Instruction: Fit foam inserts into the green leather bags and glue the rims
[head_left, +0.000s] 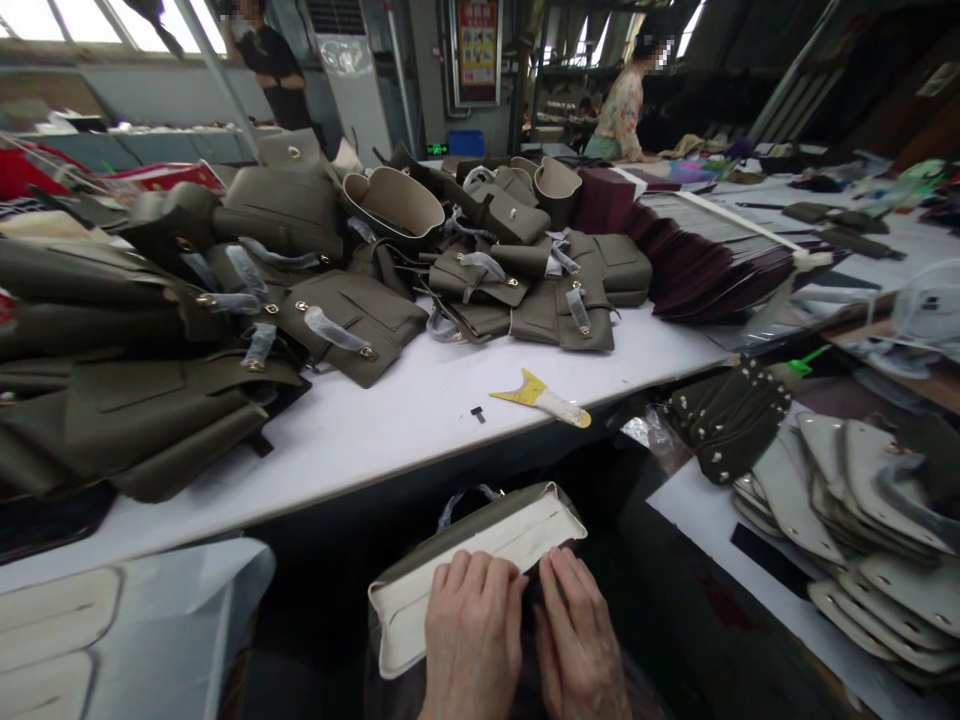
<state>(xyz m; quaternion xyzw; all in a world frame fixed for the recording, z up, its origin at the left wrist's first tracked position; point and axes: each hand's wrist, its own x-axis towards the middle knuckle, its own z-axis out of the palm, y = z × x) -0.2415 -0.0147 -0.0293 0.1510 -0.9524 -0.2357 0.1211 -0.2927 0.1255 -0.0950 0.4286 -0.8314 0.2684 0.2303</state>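
In the head view, a grey-brown handbag (487,522) lies tilted in front of me below the table edge, its cream inner panel (409,605) facing up. A plastic-wrapped handle loops out at its far side. My left hand (474,620) bends its fingers over the bag's near edge. Beside it, my right hand (576,625) closes on the same edge near the right corner, with the fingertips pressed close together. The palms and the part of the bag beneath them are hidden. A yellow pointed card-like piece (534,392) and a small dark tab (478,414) lie on the table beyond.
Several similar handbags (360,315) are heaped across the white table (420,425). Burgundy sheets (694,260) are stacked at the right. Pale bag panels (840,480) and studded dark straps (731,415) lie near my right. A translucent plastic sheet (187,600) covers cream pieces at the left. Two people stand farther back.
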